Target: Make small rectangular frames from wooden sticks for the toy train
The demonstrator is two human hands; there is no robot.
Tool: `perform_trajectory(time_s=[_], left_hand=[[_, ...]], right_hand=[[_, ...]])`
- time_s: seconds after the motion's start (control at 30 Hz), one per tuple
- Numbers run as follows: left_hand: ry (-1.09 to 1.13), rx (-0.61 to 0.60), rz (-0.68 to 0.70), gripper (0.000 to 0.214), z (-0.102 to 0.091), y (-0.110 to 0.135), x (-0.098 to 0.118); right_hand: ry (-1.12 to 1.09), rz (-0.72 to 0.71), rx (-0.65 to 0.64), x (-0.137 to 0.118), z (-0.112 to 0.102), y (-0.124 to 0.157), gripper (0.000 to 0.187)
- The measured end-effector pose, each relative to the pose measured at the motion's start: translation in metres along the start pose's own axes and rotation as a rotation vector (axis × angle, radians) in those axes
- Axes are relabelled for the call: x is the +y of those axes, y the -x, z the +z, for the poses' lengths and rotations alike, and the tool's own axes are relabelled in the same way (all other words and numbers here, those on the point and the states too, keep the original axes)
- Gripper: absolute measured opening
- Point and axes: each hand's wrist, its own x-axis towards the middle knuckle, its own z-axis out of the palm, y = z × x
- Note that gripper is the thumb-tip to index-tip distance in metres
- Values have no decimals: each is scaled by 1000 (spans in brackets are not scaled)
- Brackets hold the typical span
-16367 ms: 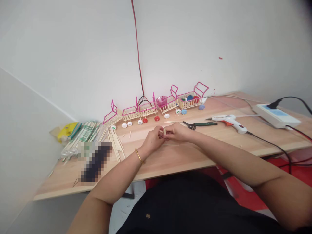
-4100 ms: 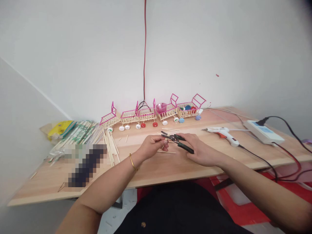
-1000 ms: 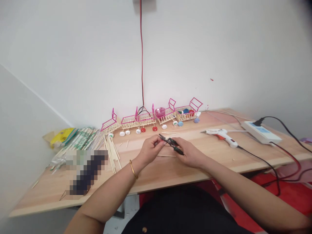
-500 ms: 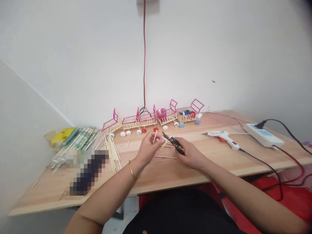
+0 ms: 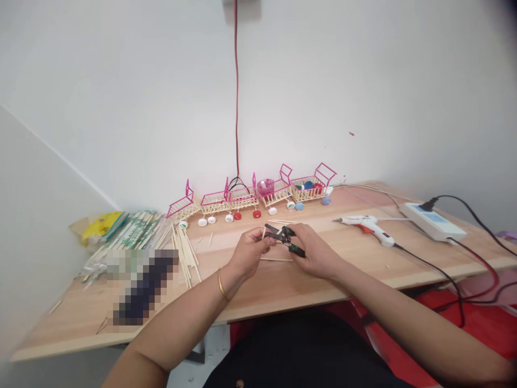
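My left hand [image 5: 247, 252] pinches a short pale wooden stick [image 5: 264, 233] above the middle of the wooden table [image 5: 283, 280]. My right hand [image 5: 314, 250] is closed round the green handles of small black cutters [image 5: 283, 237], whose jaws are open around the stick's end. The two hands nearly touch. A longer loose stick [image 5: 276, 260] lies on the table just below them.
A row of stick-built carts with pink frames and bottle-cap wheels [image 5: 254, 193] stands along the wall. Bundled and loose chopsticks [image 5: 161, 234] lie at the left. A white glue gun [image 5: 365, 223] and a power strip [image 5: 434, 222] with cables sit at the right.
The stick in my left hand has come down from upright to meet the cutter jaws. My right hand has brought the cutters closer to the left hand.
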Motion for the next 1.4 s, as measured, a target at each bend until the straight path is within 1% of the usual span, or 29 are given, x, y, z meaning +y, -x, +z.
perform_trajectory(time_s=[0.23, 0.5, 0.73, 0.97, 1.2, 1.33, 1.4], left_hand=[[12, -26, -6, 21, 2, 1, -1], [23, -55, -9, 24, 3, 3, 0], [8, -80, -25, 25, 0, 2, -1], [41, -108, -2, 21, 1, 2, 0], [-4, -58, 19, 19, -1, -1, -6], [9, -68, 10, 20, -2, -2, -8], [15, -69, -3, 21, -2, -3, -7]], right_hand=[[39, -21, 8, -2, -5, -1, 57], [48, -81, 14, -1, -14, -3, 60], [32, -99, -26, -2, -19, -4, 60], [72, -79, -54, 1, -17, -7, 50], [106, -84, -98, 9, -13, -9, 40], [45, -41, -95, 12, -7, -7, 24], [-10, -3, -93, 12, -5, -6, 20]])
